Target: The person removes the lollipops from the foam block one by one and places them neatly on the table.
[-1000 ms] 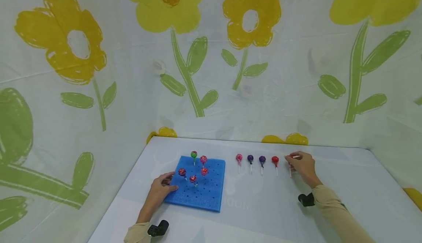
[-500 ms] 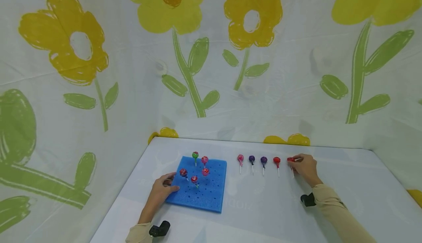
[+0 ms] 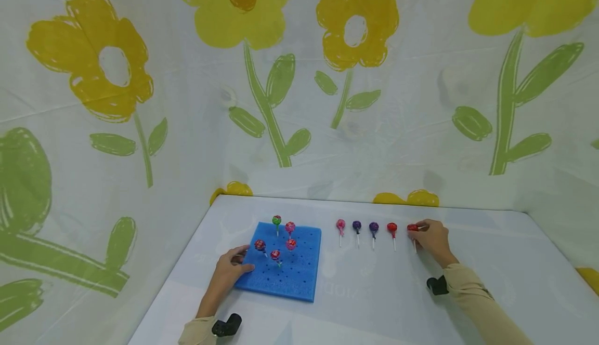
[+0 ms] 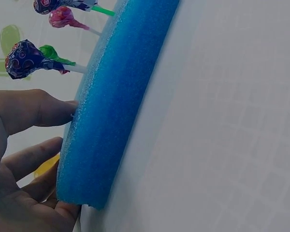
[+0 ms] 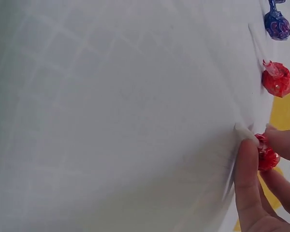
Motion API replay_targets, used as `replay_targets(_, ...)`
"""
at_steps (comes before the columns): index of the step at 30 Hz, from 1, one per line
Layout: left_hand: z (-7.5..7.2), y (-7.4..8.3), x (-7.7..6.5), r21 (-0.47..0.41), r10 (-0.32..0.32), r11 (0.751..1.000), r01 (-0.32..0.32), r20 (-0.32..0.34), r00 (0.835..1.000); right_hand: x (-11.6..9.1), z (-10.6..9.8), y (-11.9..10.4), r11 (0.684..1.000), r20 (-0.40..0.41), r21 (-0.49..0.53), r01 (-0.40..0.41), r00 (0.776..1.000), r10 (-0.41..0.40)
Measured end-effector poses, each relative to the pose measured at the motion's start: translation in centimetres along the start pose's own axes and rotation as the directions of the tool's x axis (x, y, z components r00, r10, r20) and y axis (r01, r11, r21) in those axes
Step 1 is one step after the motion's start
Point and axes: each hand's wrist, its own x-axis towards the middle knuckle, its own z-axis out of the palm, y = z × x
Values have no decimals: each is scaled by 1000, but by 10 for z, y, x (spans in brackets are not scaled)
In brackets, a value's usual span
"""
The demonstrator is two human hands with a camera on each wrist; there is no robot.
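Note:
My right hand (image 3: 432, 238) pinches a red-wrapped lollipop (image 5: 268, 153) by its head and the top of its white stick, at the right end of a row on the white table. In the left wrist view my left hand (image 4: 24, 145) holds the edge of a blue foam block (image 4: 116, 96), thumb on the top face and fingers round the side. Several lollipops stand in the block, among them a green one (image 3: 277, 220), a pink one (image 3: 290, 227) and a dark blue and red one (image 4: 26, 59). Small holes dot its top.
Left of my right hand lie a red lollipop (image 3: 392, 227), two purple lollipops (image 3: 374, 227) and a pink lollipop (image 3: 340, 224), their sticks pointing toward me. A white curtain (image 3: 398, 142) with printed yellow flowers hangs behind the table (image 3: 365, 293).
My right fingers have settled on the rightmost red lollipop, and more of its red head shows now. My left hand and the foam block stay in place.

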Motion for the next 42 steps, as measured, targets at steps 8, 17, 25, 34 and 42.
replay_targets(8, 1, 1, -1, 2, -2, 1000, 2, -4, 1000, -6, -4, -9, 997, -27, -69, 32, 999, -34)
replay_targets(17, -2, 0, -3, -1, -16, 1000, 16, -5, 1000, -7, 0, -21, 983, -71, -92, 161, 983, -168)
replay_targets(25, -1, 0, -3, 6, -19, 1000, 19, -15, 1000, -22, 7, -50, 966, -55, -26, 256, 965, -257)
replay_targets(34, -1, 0, -2, -1, -4, 1000, 4, -2, 1000, -39, 18, -80, 935, -42, 34, 354, 935, -352)
replay_targets(42, 0, -1, -1, -3, 13, 1000, -13, -4, 1000, -54, 34, -98, 908, -45, 71, 413, 911, -410)
